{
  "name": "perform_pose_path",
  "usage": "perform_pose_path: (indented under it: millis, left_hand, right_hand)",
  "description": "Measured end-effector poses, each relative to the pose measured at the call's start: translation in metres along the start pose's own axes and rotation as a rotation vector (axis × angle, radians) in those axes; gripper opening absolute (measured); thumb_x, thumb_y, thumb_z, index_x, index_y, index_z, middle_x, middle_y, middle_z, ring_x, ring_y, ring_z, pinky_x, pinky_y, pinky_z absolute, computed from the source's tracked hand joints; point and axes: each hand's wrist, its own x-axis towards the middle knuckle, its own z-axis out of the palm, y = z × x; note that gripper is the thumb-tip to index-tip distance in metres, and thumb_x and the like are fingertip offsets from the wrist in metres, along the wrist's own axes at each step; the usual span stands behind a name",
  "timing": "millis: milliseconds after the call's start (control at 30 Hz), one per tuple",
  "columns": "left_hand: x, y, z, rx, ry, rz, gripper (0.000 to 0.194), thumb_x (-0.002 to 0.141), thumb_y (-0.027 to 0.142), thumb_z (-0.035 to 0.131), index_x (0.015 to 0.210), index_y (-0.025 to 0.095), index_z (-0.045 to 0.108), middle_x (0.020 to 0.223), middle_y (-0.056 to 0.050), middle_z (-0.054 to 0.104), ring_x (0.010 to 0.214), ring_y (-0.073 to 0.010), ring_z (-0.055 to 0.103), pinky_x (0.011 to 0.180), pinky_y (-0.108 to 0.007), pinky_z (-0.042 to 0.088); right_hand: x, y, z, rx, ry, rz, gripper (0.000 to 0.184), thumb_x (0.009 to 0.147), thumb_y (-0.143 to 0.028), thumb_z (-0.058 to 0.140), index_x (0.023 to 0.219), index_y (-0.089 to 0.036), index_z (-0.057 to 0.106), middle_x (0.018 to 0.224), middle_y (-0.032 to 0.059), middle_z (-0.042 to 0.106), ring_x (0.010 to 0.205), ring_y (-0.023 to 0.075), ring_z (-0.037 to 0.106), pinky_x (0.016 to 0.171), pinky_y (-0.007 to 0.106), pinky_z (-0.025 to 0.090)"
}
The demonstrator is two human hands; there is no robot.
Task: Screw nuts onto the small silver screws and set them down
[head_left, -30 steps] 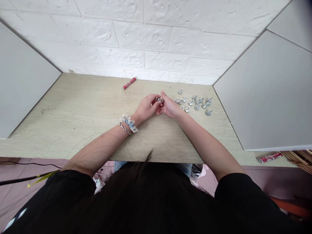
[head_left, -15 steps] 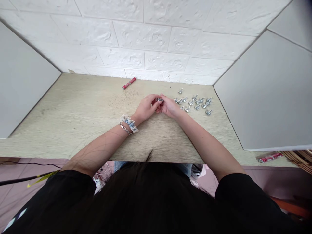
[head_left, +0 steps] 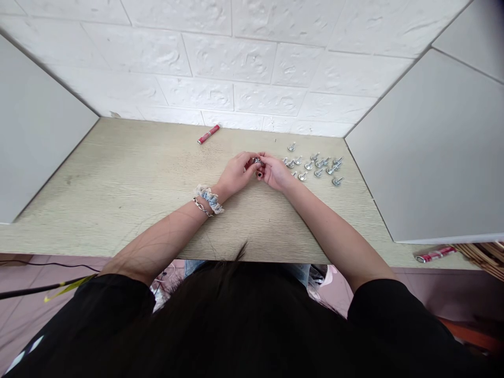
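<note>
My left hand (head_left: 237,174), with a scrunchie and a chain bracelet at its wrist, pinches a small silver metal bolt (head_left: 257,161). My right hand (head_left: 275,172) meets it from the other side, its fingers closed around the same piece. Fingers cover most of this bolt. A small dark spot shows at the right fingertips; I cannot tell what it is. Just right of my right hand, several silver bolts (head_left: 309,166) with wide round heads or washers lie scattered, most with their shanks tilted up.
A red tube (head_left: 208,134) lies near the white brick wall. Another red tube (head_left: 436,254) rests at the front right edge, beside a wicker piece (head_left: 482,256). White panels (head_left: 425,152) bound the wooden tabletop (head_left: 129,173) on both sides.
My right fingers have shifted slightly around the bolt, and a dark spot now shows at their tips. My left hand stays almost still. The loose bolts have not moved.
</note>
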Motion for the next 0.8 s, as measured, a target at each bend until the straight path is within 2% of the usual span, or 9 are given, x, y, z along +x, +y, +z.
perform_pose_path:
  millis: [300,433,533,633,800]
  left_hand:
    - [0.0007,-0.005,0.0028,0.019,0.01,0.007,0.022,0.088,0.023,0.054,0.108,0.017,0.062,0.096,-0.004,0.068,0.087,-0.015,0.061,0.081,-0.029,0.049]
    - [0.0002,-0.004,0.0021,0.018,0.016,0.006,0.02,0.088,0.023,0.055,0.105,0.016,0.062,0.095,-0.005,0.068,0.087,-0.0149,0.061,0.081,-0.029,0.049]
    - [-0.0002,-0.0022,0.0013,0.022,0.019,0.005,0.021,0.089,0.023,0.054,0.107,0.017,0.063,0.097,-0.005,0.068,0.087,-0.0151,0.061,0.082,-0.03,0.049]
    - [-0.0005,-0.0003,0.0006,0.022,0.015,0.004,0.022,0.09,0.024,0.052,0.109,0.018,0.062,0.097,-0.005,0.068,0.087,-0.0152,0.061,0.081,-0.03,0.049]
    - [-0.0005,0.0002,-0.0001,0.033,0.03,0.015,0.021,0.091,0.026,0.052,0.108,0.019,0.062,0.096,-0.004,0.067,0.088,-0.0156,0.06,0.081,-0.029,0.048]
  right_hand:
    - [-0.0005,-0.0004,0.0001,0.037,0.017,0.003,0.015,0.077,-0.008,0.04,0.082,-0.021,0.044,0.06,-0.0059,0.051,0.047,0.0072,0.044,0.043,0.017,0.035]
    - [0.001,0.0001,-0.0025,0.074,-0.012,0.009,0.016,0.079,-0.008,0.036,0.084,-0.021,0.045,0.058,-0.006,0.052,0.045,0.0073,0.045,0.042,0.017,0.035]
    - [0.0041,0.0003,-0.0038,0.068,-0.035,0.037,0.014,0.09,-0.018,0.035,0.083,-0.021,0.046,0.056,-0.0051,0.052,0.044,0.0074,0.045,0.04,0.017,0.034]
    - [0.0067,0.0007,-0.0029,0.022,-0.021,0.082,0.027,0.097,-0.033,0.033,0.079,-0.019,0.049,0.055,-0.0025,0.055,0.042,0.0079,0.045,0.04,0.019,0.036]
    - [0.0078,0.004,-0.0006,-0.029,-0.002,0.069,0.044,0.094,-0.055,0.039,0.073,-0.018,0.051,0.053,-0.0008,0.055,0.046,0.0093,0.053,0.046,0.022,0.046]
